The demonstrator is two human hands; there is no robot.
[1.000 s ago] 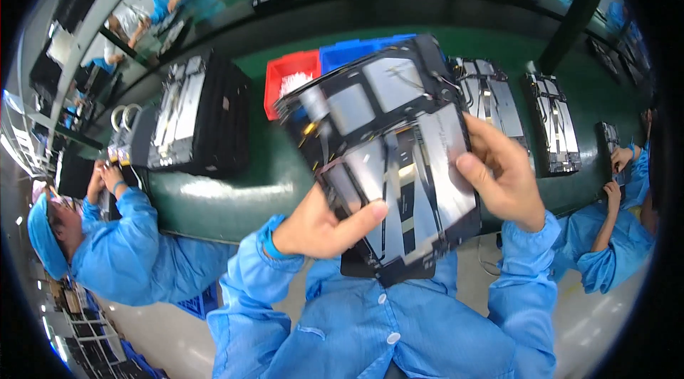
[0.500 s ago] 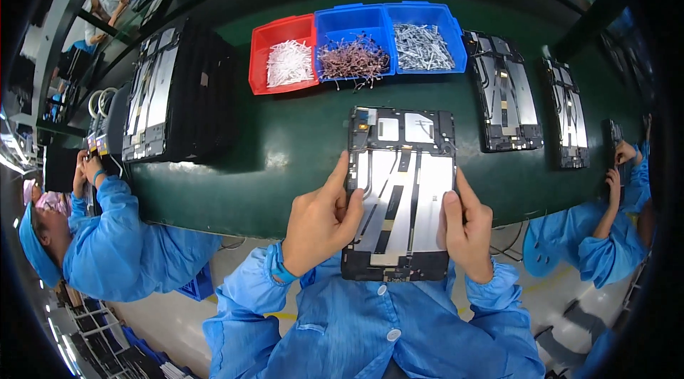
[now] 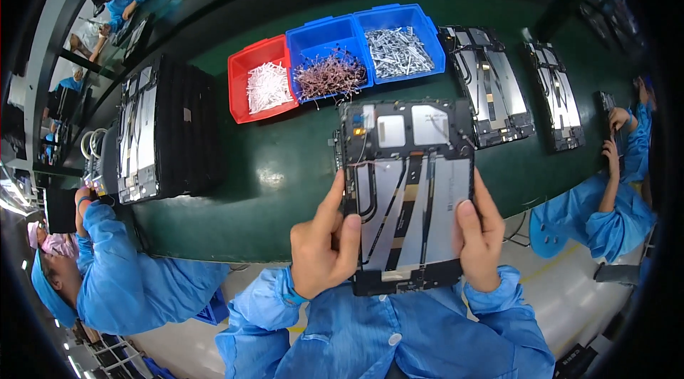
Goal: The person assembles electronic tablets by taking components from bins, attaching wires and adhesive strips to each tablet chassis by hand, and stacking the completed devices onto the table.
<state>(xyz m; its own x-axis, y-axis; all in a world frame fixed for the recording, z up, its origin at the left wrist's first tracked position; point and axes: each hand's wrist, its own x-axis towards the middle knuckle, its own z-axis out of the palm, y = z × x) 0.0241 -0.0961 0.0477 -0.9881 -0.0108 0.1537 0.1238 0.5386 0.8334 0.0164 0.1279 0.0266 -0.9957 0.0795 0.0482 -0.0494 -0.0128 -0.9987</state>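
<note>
An opened tablet [image 3: 445, 215] is held up in front of my chest, its inside facing me. Pale silver panels, black ribbon cables and thin wires show on it, with dark frame parts at the top and bottom. My left hand [image 3: 320, 247] grips the tablet's left edge, thumb on the front and fingers behind. On the opposite edge my right hand [image 3: 481, 240] grips it in the same way. A narrow strip with small parts [image 3: 337, 151] shows past the upper left edge; I cannot tell what it belongs to.
Beyond the tablet, on the green table [image 3: 263, 179], stand a red bin [image 3: 238, 87] of white pieces, a blue bin [image 3: 313, 38] of brownish wired parts and another blue bin [image 3: 434, 40] of silvery pieces. Stacked tablets [image 3: 146, 130] stand left; two more tablets [image 3: 502, 97] [image 3: 559, 105] lie right. Co-workers sit on both sides.
The tablet has come closer to the head camera and looks larger, with both hands still on it. The view has turned a little, shifting the bins leftward in the picture.
</note>
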